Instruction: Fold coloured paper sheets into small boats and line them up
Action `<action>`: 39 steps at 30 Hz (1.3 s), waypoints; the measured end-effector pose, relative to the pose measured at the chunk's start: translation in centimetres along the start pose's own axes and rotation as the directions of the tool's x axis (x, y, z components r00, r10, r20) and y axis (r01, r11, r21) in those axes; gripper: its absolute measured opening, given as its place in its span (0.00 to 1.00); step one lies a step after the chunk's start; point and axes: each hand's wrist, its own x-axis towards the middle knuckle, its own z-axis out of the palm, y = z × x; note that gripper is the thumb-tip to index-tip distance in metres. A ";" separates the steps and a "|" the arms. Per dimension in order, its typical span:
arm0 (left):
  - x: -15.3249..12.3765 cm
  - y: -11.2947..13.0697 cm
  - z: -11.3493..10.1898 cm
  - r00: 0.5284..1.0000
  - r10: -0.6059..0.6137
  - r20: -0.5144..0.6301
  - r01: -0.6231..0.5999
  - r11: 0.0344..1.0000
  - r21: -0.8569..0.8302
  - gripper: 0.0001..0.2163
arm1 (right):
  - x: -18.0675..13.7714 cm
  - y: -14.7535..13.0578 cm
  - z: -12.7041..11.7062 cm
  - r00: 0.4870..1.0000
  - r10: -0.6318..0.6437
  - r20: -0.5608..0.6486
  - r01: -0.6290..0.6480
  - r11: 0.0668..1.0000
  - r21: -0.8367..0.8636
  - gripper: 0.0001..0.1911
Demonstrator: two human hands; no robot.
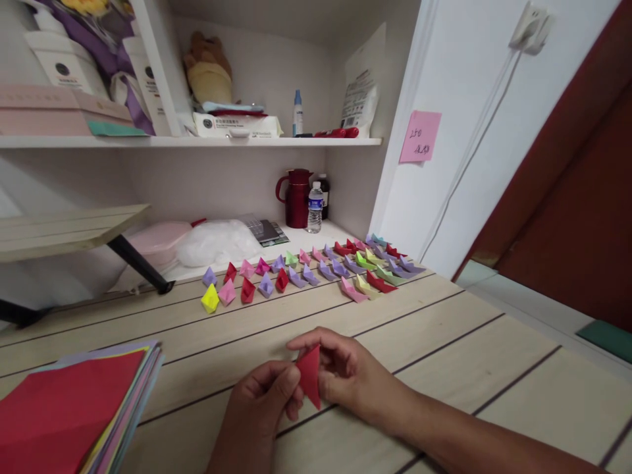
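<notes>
A small piece of folded red paper (310, 376) is held up between both hands, just above the striped wooden table. My left hand (270, 392) pinches its left edge between thumb and fingers. On the other side, my right hand (348, 375) has its thumb and curled fingers against the right edge, with the index finger reaching over the top. The paper looks like a flat, pointed triangle from here. At the lower left lies a stack of coloured paper (74, 408) with a red sheet on top.
Rows of small folded paper boats (266, 284) in several colours line the table's back edge. Behind them are a plastic bag (217, 242), a red jug (297, 197) and a water bottle (315, 207). A small raised stand (74, 227) is at left.
</notes>
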 end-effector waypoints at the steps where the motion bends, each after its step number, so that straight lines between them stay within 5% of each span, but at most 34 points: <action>1: 0.1 -0.2 -0.1 0.999 0.040 -0.016 -0.040 0.999 0.019 0.17 | 0.0 0.1 0.0 1.000 -0.002 -0.017 0.001 1.000 -0.028 0.18; 5: 0.8 -0.9 -0.5 0.982 0.173 -0.081 -0.165 0.981 0.098 0.12 | 0.0 0.4 -0.5 0.985 -0.078 -0.154 0.039 0.970 -0.241 0.12; 11: 1.2 -1.1 -0.8 0.963 0.255 -0.091 -0.238 0.957 0.164 0.10 | -0.4 -0.5 -0.3 0.960 -0.265 -0.088 0.181 0.832 -0.525 0.08; 15: 0.6 -1.0 -0.3 0.992 0.072 0.107 -0.070 0.997 -0.014 0.14 | -0.6 -0.3 0.3 0.946 -0.307 -0.102 0.191 0.784 -0.590 0.08; 19: -0.6 -1.1 0.5 0.973 -0.131 0.189 0.161 0.974 -0.158 0.18 | -0.7 0.2 0.4 0.910 -0.389 -0.144 0.195 0.707 -0.680 0.09; 23: -1.4 -1.7 1.0 0.937 -0.184 0.295 0.272 0.917 -0.292 0.19 | -0.6 0.3 0.1 0.857 -0.498 -0.129 0.261 0.636 -0.726 0.10; 30: -1.4 -2.3 1.3 0.942 -0.146 0.302 0.269 0.867 -0.420 0.16 | -0.8 0.1 -0.1 0.842 -0.539 0.016 0.349 0.522 -0.778 0.12; 36: -1.9 -1.7 1.7 0.967 -0.151 0.207 0.231 0.861 -0.452 0.15 | -1.3 -0.4 -0.1 0.826 -0.534 0.177 0.390 0.316 -0.865 0.14; 39: -2.0 -1.4 1.6 0.954 -0.180 0.238 0.275 0.840 -0.468 0.17 | -1.4 -0.5 -0.3 0.827 -0.537 0.167 0.384 0.322 -0.866 0.14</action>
